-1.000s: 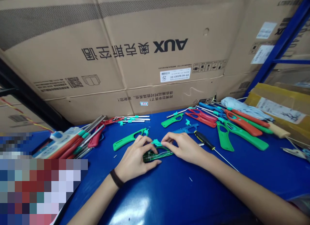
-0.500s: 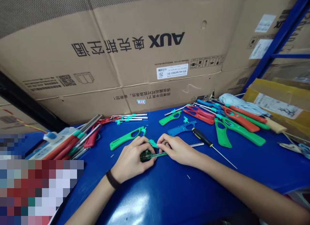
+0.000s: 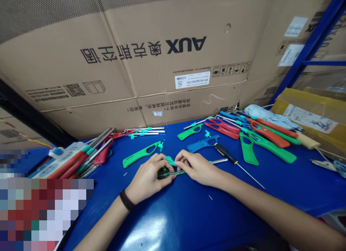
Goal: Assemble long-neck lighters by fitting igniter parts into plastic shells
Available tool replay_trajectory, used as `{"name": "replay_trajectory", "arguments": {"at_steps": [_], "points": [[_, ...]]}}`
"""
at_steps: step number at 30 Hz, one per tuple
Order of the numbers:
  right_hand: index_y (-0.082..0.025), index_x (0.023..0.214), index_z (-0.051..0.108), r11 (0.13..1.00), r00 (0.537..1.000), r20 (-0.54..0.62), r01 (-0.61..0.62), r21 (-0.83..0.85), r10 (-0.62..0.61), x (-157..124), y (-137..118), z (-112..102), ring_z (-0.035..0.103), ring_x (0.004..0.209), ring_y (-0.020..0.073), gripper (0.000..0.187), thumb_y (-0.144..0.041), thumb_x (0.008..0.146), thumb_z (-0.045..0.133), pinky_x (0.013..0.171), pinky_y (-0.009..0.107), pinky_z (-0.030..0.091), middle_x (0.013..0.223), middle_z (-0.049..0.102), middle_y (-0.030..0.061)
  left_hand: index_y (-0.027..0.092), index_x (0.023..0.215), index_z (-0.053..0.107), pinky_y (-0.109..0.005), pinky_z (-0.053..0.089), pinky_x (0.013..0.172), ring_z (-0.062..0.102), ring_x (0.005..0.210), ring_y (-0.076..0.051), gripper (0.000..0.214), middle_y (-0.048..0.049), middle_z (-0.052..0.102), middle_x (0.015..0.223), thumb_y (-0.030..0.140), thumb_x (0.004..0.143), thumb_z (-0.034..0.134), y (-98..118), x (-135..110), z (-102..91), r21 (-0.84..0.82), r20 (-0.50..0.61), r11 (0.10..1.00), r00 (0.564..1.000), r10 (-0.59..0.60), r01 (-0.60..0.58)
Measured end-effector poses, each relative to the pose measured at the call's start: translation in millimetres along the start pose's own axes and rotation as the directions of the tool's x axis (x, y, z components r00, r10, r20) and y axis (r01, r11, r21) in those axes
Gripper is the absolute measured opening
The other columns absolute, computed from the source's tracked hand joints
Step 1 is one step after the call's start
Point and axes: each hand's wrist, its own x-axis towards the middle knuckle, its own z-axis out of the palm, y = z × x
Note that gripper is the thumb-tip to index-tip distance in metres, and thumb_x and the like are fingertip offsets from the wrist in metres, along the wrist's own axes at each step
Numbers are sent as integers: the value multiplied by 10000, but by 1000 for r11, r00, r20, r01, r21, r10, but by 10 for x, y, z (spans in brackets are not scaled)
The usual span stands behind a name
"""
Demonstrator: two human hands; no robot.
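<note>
My left hand (image 3: 151, 177) is closed around the dark green body of an opened long gas lighter (image 3: 163, 173), low over the blue table. A teal trigger piece (image 3: 169, 160) sits at its upper edge, between the fingertips of both hands. My right hand (image 3: 198, 168) is pinched just to the right, over thin green strands of the lighter; what its fingertips hold is hidden. A metal tube (image 3: 220, 161) sticks out beyond the right hand. Behind my hands lie a green handle shell (image 3: 139, 155) and a blue handle shell (image 3: 202, 144).
A yellow-black screwdriver (image 3: 227, 153) lies right of my hands. Several lighter shells and tubes are heaped at the right (image 3: 273, 146), others at the left (image 3: 86, 159). A large cardboard box (image 3: 151, 74) walls off the back. Scissors (image 3: 324, 165) lie far right.
My hands have hardly moved; the left has shifted very slightly to the right. Fingers of both hands stay at the teal trigger piece and lighter. Everything on the table lies as before.
</note>
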Motion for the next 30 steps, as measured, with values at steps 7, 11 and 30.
{"name": "replay_trajectory", "arguments": {"at_steps": [7,11,30], "points": [[-204,941,531,998,999,-19,25,-65,-26,-10,-55,-30,638,699,136,92,-265,930,463,612,228,420,801,694,8,229,808,647,-298,468,733,565,805,-176,53,-7,604,863,278,801,626,6,4,-20,45,-1,998,999,35,-35],[-212,947,551,995,999,-39,22,-102,-27,-11,-75,-54,650,712,140,101,-276,925,475,615,228,419,805,710,2,231,806,660,-285,472,707,558,777,-169,81,-12,605,855,299,820,619,4,-6,-11,90,-35,992,996,87,-83],[-203,948,519,992,999,20,-45,-120,48,-34,-32,-57,643,714,154,70,-234,920,463,626,234,414,785,686,14,219,929,675,-323,542,772,620,873,-187,163,-59,692,956,142,842,562,124,-212,166,11,-200,975,955,221,-223]]}}
